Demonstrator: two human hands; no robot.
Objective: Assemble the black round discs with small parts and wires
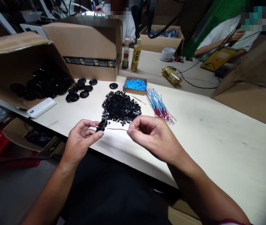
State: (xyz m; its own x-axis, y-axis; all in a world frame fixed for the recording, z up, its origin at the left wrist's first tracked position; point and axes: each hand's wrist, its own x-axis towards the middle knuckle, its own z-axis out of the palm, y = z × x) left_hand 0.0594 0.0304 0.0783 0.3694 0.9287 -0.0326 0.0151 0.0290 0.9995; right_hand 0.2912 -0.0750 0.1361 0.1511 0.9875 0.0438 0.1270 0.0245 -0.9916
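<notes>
- The left hand (pixel 82 137) holds a black round part (pixel 101 125) tipped up, with the thumb and fingers clamped on it
- The right hand (pixel 150 134) has its thumb and first finger pinched together on one end of a thin red wire (pixel 116 128)
- The wire goes from the right hand toward the black round part, and I cannot tell if its tip touches it
- Both hands are up over the near edge of the pale table (pixel 217 131), with the part and the wire between them
- Just past the hands sits a big heap of tiny black bits (pixel 121 107)
- Behind the heap is a little open box (pixel 135 91) with lots of blue bits (pixel 135 84) in it
- A thin tool (pixel 139 100) lies between the heap and a bunch of wires (pixel 158 107), which are red, white and blue
- Over to the left, some black discs (pixel 84 94) lie on the table
- Next to them is a big brown box (pixel 11 47), open at the front, with more shiny black things (pixel 50 82) in it
- A white flat thing (pixel 41 107) lies in front of that box
</notes>
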